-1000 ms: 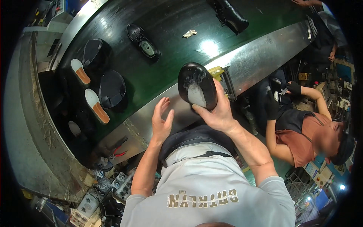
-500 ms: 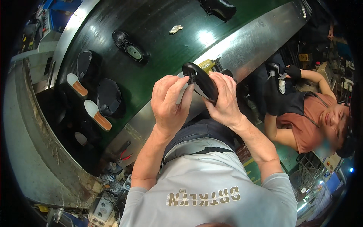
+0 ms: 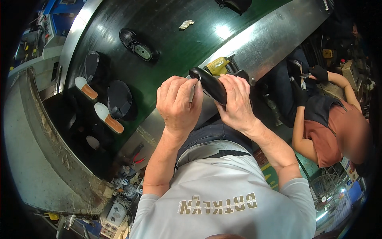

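Note:
A glossy black shoe (image 3: pixel 213 87) is raised in front of me, over the near edge of the workbench. My right hand (image 3: pixel 237 101) wraps its fingers around the right side of the shoe, thumb underneath. At the shoe's left edge, the thumb and fingers of my left hand (image 3: pixel 178 105) are pinched together. Whatever lies between those fingertips is hidden. Just behind the shoe, a yellow-green staple-gun-like tool (image 3: pixel 217 65) rests on the bench's metal strip, partly covered.
A black lace-up shoe (image 3: pixel 137 44) lies on the green bench. To the left are two pale insoles (image 3: pixel 107 117) beside dark shoe parts (image 3: pixel 119 99). A crumpled scrap (image 3: pixel 186 24) sits farther back. Red-handled pliers (image 3: pixel 138 160) lie near left. At right, a gloved co-worker (image 3: pixel 318 119) handles something.
My left thumb has come up against its fingers at the shoe's edge. The shoe has tilted slightly in my right hand. The co-worker has bent forward, and the whole view has shifted a little.

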Demonstrator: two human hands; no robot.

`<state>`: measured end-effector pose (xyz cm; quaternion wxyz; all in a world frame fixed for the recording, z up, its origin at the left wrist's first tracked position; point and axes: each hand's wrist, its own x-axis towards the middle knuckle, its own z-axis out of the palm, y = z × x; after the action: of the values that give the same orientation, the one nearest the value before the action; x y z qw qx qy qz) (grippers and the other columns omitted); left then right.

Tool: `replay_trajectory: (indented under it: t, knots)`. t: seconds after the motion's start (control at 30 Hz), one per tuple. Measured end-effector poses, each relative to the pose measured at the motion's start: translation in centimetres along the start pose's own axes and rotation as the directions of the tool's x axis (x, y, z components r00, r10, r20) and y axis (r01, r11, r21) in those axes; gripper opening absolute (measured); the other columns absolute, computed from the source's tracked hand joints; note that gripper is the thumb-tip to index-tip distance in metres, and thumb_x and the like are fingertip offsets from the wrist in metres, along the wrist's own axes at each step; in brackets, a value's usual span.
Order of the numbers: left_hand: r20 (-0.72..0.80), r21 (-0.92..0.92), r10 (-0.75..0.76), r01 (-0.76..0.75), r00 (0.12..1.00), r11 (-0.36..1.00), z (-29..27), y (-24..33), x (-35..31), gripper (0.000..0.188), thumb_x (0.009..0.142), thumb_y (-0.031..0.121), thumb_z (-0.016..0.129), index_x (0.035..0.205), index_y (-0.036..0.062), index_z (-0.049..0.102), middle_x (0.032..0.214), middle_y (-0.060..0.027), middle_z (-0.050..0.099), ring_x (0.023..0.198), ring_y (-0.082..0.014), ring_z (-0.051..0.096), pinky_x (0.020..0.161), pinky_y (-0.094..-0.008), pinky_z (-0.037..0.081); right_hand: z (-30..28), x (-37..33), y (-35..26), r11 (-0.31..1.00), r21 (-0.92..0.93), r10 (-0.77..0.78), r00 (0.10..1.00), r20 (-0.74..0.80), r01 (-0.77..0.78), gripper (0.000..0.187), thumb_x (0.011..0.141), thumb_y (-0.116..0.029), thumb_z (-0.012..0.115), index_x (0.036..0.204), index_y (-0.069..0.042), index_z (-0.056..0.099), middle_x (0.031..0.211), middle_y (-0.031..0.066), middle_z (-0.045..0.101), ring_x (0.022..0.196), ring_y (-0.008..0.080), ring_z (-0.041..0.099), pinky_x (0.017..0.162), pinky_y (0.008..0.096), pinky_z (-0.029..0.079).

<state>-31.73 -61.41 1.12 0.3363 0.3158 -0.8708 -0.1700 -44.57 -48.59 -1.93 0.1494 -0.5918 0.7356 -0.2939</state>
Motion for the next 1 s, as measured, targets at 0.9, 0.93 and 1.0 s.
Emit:
replay_trajectory:
  t: [0.9, 0.93, 1.0]
  knots:
    - [0.191, -0.175, -0.823, 0.844, 0.535, 0.507, -4.1, -4.3, -15.6, 0.036, 0.09, 0.019, 0.065, 0.065, -0.0019, 0.051, 0.062, -0.0076, 0.047, 0.058, -0.0158, 0.045, 0.056, -0.0307, 0.038, 4.6, 4.7, 0.2, 0.681, 0.551, 0.178, 0.84, 0.513, -0.481, 0.079, 0.076, -0.009, 0.074, 0.141, 0.001, 0.031, 0.129, 0.0181, 0.051, 0.122, 0.0251, 0.05, 0.105, 0.0368, 0.038]
    - [0.184, -0.186, -0.837, 0.855, 0.515, 0.485, -4.4, -4.2, -16.0, 0.035, 0.09, 0.018, 0.065, 0.065, -0.002, 0.05, 0.062, -0.0077, 0.047, 0.058, -0.0159, 0.045, 0.056, -0.0308, 0.038, 5.2, 4.9, -0.2, 0.673, 0.578, 0.166, 0.856, 0.489, -0.462, 0.077, 0.076, -0.009, 0.074, 0.139, 0.002, 0.033, 0.127, 0.0173, 0.053, 0.12, 0.0245, 0.051, 0.104, 0.0364, 0.039]
    - [0.163, -0.211, -0.857, 0.865, 0.489, 0.454, -5.2, -4.1, -16.7, 0.033, 0.089, 0.017, 0.064, 0.065, -0.0015, 0.05, 0.063, -0.0078, 0.049, 0.06, -0.016, 0.047, 0.058, -0.0305, 0.039, 6.6, 5.6, -0.5, 0.707, 0.555, 0.151, 0.859, 0.489, -0.439, 0.075, 0.075, -0.009, 0.073, 0.138, 0.002, 0.034, 0.125, 0.0169, 0.054, 0.118, 0.0243, 0.052, 0.103, 0.0361, 0.04]
